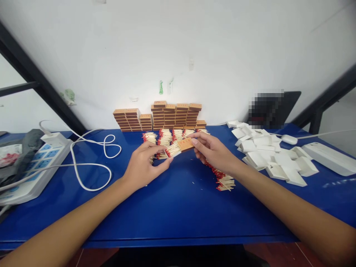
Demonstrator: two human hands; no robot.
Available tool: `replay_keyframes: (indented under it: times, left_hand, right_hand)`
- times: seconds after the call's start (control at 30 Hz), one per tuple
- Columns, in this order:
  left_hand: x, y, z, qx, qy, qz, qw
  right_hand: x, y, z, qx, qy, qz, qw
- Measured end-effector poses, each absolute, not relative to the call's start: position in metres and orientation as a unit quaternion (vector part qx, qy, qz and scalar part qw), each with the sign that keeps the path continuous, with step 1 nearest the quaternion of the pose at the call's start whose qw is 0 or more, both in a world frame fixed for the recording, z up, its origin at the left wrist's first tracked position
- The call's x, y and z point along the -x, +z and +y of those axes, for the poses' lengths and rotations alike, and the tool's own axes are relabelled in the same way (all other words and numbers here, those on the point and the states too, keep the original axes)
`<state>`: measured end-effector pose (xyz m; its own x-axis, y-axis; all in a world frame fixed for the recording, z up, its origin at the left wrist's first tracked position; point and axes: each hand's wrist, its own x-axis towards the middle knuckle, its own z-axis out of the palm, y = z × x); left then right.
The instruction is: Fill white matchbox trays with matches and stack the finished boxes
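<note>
Between my two hands is a matchbox, its white inner tray point(173, 150) of red-tipped matches partly inside the orange-brown sleeve point(186, 144). My left hand point(146, 161) pinches the tray's left end between thumb and fingers. The sleeve's right end is gripped by my right hand point(211, 150), thumb on top. Behind the box, loose matches point(164, 137) lie in several bundles on the blue table point(178, 207). More matches point(226, 183) lie below my right hand, which partly covers them.
Stacked matchboxes point(164, 116) stand against the white wall. A pile of white paper trays point(274, 155) lies to the right, beside a white box-like device point(332, 157). On the left are a power strip point(41, 163), looped white cable point(91, 189) and a dark bag point(27, 144).
</note>
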<state>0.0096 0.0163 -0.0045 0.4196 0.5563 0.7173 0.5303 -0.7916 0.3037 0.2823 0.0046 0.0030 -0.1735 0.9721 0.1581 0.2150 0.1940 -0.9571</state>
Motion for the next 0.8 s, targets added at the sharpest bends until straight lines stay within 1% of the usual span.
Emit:
replay_keyframes:
  times: [0.17, 0.67, 0.8]
  left_hand:
    - [-0.0093, -0.0041, 0.0177, -0.845, 0.431, 0.315, 0.022]
    - [-0.0091, -0.0062, 0.0187, -0.834, 0.422, 0.347, 0.083]
    - [-0.0087, -0.0078, 0.0186, -0.839, 0.417, 0.336, 0.101]
  right_hand:
    - [-0.2855, -0.0002, 0.0076, 0.465, 0.401, -0.657, 0.438]
    - [-0.287, -0.0038, 0.0035, 0.469, 0.405, -0.654, 0.435]
    - [-0.2887, -0.0059, 0.0035, 0.472, 0.392, -0.661, 0.433]
